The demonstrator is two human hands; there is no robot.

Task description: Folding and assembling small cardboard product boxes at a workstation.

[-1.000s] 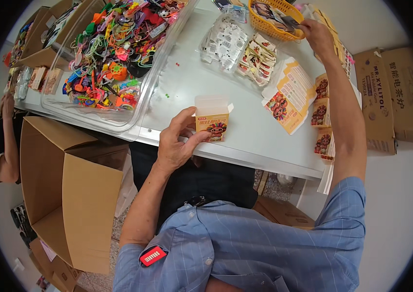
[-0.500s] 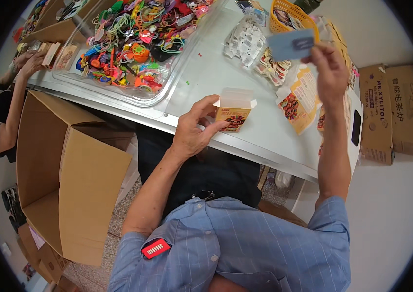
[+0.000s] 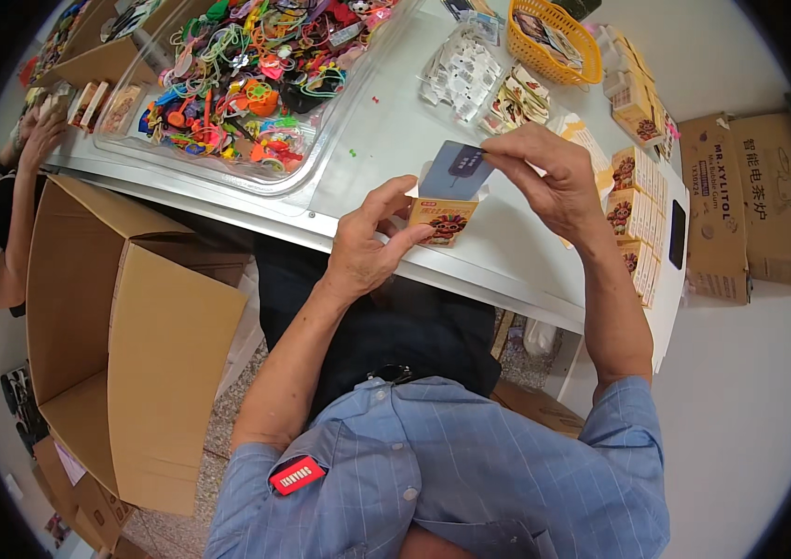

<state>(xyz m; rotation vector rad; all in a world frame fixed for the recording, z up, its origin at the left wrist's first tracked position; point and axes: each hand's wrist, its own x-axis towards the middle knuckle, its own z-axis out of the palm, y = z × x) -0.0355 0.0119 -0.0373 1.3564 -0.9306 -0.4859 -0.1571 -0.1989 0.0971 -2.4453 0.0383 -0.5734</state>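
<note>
Gripped in left hand (image 3: 363, 245): small yellow box (image 3: 440, 224), lid unclosed. Pinched in right hand (image 3: 552, 175): blue card (image 3: 454, 171) at box mouth, not yet fully inside. Right of that hand: stacked similar boxes (image 3: 631, 216).

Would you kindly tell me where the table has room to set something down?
The tabletop is bare along its front edge between the held box and right forearm, and, bar tiny scraps, between that box and the clear tray. It's crowded around the yellow basket and stacked boxes.

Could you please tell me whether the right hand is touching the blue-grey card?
Touching: the head view shows the right hand pinching the blue-grey card near its upper right corner.
</note>
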